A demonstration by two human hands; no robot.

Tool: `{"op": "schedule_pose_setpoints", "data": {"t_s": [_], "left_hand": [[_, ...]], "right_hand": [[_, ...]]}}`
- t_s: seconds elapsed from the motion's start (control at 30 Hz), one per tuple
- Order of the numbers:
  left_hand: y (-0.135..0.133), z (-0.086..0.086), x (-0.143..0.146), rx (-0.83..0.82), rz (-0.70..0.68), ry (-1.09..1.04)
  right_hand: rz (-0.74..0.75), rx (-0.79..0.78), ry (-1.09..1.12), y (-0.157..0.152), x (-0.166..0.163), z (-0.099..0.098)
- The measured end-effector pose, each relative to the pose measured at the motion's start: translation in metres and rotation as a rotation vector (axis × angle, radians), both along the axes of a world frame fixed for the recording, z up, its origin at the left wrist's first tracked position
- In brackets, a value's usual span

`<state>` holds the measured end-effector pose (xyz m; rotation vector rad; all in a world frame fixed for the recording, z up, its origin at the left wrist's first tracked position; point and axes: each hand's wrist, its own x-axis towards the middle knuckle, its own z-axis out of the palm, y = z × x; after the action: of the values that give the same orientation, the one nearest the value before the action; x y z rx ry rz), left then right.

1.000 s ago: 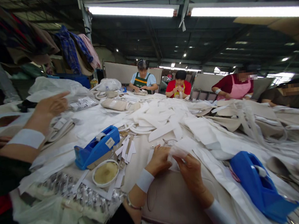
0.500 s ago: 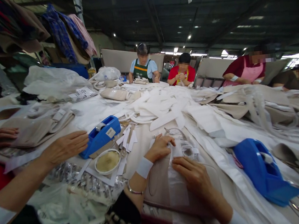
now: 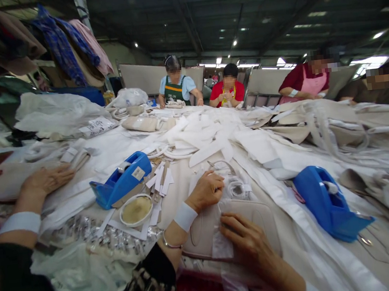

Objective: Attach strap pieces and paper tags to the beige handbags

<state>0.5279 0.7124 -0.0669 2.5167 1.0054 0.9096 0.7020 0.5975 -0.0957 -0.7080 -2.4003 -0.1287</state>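
Near the table's (image 3: 184, 183) front edge lies a flat beige leather bag panel (image 3: 253, 213), with the right hand (image 3: 248, 244) spread flat on it. At its far edge, the left hand (image 3: 204, 191) pinches a clear plastic film strip (image 3: 222, 244).

left wrist: my left hand (image 3: 204, 191) has a white band, thin bracelet, dark patterned sleeve.
right wrist: my right hand (image 3: 248, 241) has a white cuff.
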Motion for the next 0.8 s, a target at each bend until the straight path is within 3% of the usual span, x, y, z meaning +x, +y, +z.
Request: {"op": "schedule_pose_setpoints", "data": {"t_s": [0.17, 0.33, 0.57, 0.7, 0.8], "left_hand": [[-0.026, 0.001, -0.015, 0.184, -0.074, 0.178], [-0.054, -0.009, -0.027, 0.278, -0.073, 0.258], [-0.083, -0.017, -0.032, 0.243, -0.171, 0.317], [-0.087, -0.018, -0.035, 0.207, -0.202, 0.323], [-0.086, -0.022, -0.038, 0.192, -0.22, 0.331]], "right_hand": [[-0.031, 0.076, 0.021, -0.004, -0.001, 0.005], [-0.055, 0.093, 0.003, -0.007, 0.0, 0.002], [-0.083, 0.034, -0.035, -0.011, 0.0, -0.011], [-0.06, 0.02, -0.045, -0.019, 0.006, -0.009], [-0.025, -0.077, -0.062, -0.032, 0.019, -0.005]]}}
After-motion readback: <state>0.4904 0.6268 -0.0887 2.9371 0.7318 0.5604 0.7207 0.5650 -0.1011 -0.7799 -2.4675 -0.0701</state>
